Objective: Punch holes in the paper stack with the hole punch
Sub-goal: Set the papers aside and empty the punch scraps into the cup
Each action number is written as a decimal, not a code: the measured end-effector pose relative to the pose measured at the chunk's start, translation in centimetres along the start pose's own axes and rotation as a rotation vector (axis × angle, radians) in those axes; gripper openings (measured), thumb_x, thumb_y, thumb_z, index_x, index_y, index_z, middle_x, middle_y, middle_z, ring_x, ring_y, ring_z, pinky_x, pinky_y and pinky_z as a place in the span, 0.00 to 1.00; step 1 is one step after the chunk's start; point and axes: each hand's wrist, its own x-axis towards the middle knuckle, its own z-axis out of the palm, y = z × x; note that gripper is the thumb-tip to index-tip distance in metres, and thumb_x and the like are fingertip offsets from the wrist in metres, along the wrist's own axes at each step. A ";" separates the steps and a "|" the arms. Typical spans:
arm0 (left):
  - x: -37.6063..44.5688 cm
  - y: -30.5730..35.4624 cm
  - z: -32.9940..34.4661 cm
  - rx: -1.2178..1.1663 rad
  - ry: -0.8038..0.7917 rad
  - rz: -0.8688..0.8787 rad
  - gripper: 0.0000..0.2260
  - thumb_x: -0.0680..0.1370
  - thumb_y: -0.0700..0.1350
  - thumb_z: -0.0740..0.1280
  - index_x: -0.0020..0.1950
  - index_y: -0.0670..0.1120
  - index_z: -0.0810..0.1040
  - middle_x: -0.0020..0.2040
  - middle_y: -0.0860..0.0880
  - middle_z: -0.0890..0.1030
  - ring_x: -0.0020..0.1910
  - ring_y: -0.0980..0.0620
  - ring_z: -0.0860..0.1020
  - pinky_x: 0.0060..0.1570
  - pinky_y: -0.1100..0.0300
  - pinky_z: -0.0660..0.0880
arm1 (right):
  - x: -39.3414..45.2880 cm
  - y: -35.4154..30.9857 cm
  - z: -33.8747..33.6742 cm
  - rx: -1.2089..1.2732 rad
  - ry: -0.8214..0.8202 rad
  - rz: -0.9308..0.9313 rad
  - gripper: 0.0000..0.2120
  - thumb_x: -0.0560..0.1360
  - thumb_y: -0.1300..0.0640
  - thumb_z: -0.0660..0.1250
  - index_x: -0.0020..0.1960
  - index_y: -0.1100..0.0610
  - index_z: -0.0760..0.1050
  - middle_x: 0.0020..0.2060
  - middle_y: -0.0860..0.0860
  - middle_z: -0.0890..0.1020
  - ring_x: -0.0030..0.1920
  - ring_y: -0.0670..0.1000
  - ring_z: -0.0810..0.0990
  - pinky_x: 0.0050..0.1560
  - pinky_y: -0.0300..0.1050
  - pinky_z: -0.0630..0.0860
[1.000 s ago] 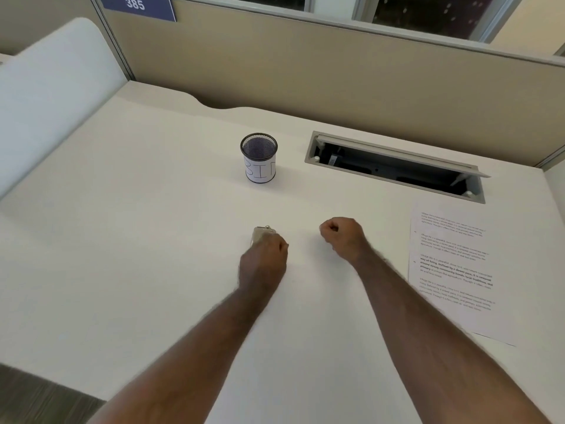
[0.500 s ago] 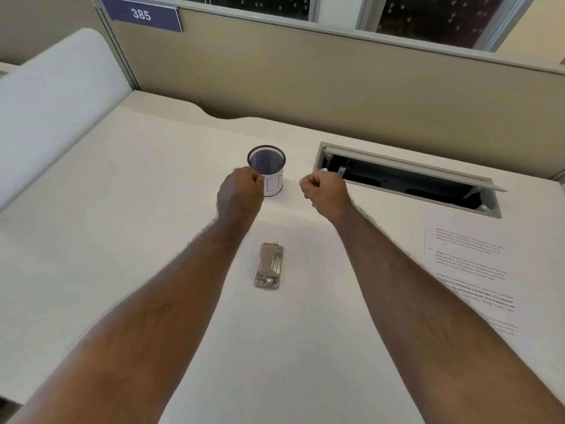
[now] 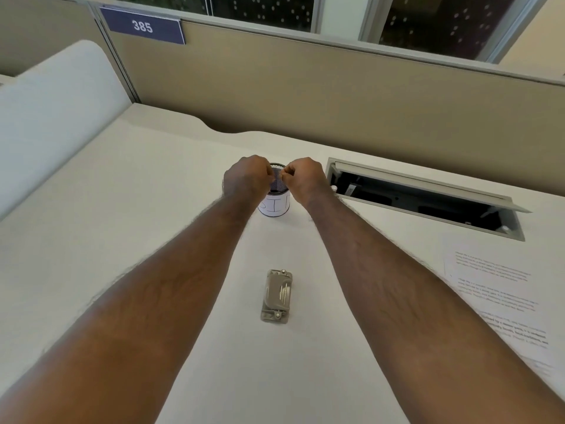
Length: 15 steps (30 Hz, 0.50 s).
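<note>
The hole punch (image 3: 276, 296), small and tan metal, lies flat on the white desk between my forearms, with no hand on it. The paper stack (image 3: 501, 289), white sheets with printed text, rests at the desk's right edge. My left hand (image 3: 246, 182) and my right hand (image 3: 305, 180) are both fisted, side by side above a mesh cup (image 3: 275, 203), fingertips nearly meeting over its rim. I cannot see anything between the fingers.
The mesh cup has a white label and stands at mid-desk. An open cable hatch (image 3: 422, 197) is recessed into the desk to the right of it. A beige partition (image 3: 305, 96) closes off the back, and a white divider (image 3: 46, 117) the left.
My left hand has let go of the hole punch, which stays on the desk. Both fists have moved forward and now meet over the mesh cup.
</note>
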 end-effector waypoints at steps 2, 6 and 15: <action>0.2 0.0 -0.1 0.043 -0.016 0.010 0.11 0.74 0.42 0.66 0.53 0.50 0.84 0.50 0.47 0.84 0.46 0.43 0.81 0.42 0.56 0.74 | 0.2 -0.1 0.1 -0.012 -0.016 0.007 0.09 0.73 0.63 0.65 0.45 0.59 0.84 0.43 0.58 0.86 0.46 0.59 0.82 0.48 0.52 0.81; 0.4 -0.1 0.0 0.066 0.015 0.036 0.10 0.74 0.43 0.64 0.53 0.50 0.82 0.50 0.46 0.83 0.48 0.42 0.80 0.44 0.55 0.74 | 0.1 -0.4 0.1 -0.005 -0.011 0.031 0.07 0.72 0.63 0.67 0.42 0.54 0.83 0.44 0.54 0.85 0.47 0.57 0.83 0.49 0.52 0.81; -0.2 0.3 -0.5 0.028 -0.020 0.065 0.14 0.74 0.40 0.62 0.54 0.49 0.83 0.49 0.44 0.82 0.43 0.42 0.76 0.40 0.56 0.71 | -0.5 -0.1 0.0 0.021 -0.075 0.001 0.10 0.73 0.63 0.63 0.47 0.57 0.83 0.40 0.57 0.85 0.44 0.60 0.84 0.47 0.56 0.82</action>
